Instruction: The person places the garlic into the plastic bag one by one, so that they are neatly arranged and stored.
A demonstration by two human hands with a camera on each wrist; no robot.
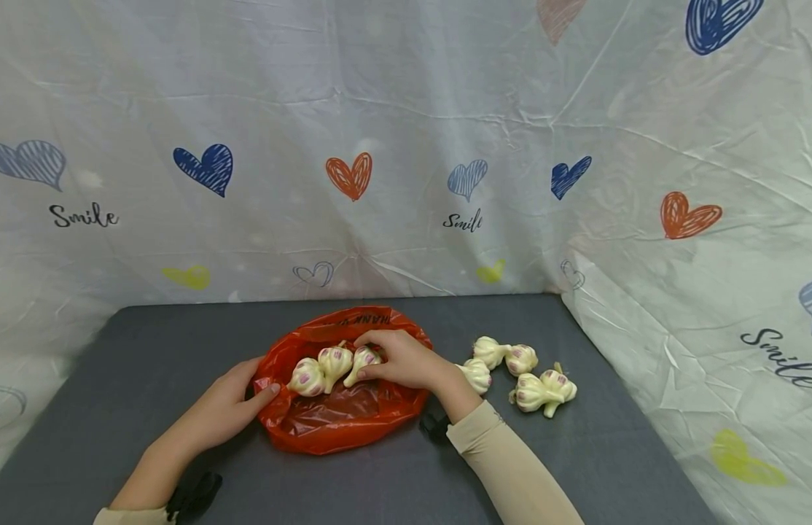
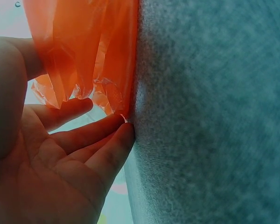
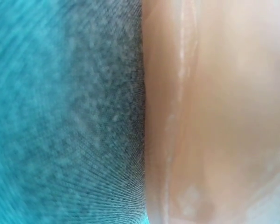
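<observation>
A red plastic bag [image 1: 340,430] lies spread open on the table, with garlic bulbs [image 1: 309,377] inside it. At its left side my left hand [image 1: 234,405] pinches the rim, thumb over the edge; in the left wrist view the fingers [image 2: 91,133] lie along the outside of the orange-red film. My right hand [image 1: 406,359] reaches over the right rim and holds a garlic bulb [image 1: 363,362] between thumb and fingers, beside the others in the bag. The right wrist view has the bag's wall [image 3: 214,112] close and blurred, hiding that hand.
Several more garlic bulbs [image 1: 531,392] lie on the grey table [image 1: 616,467] to the right of the bag, one partly behind the right wrist. A pale curtain [image 1: 406,109] printed with hearts hangs behind the table and along its right side.
</observation>
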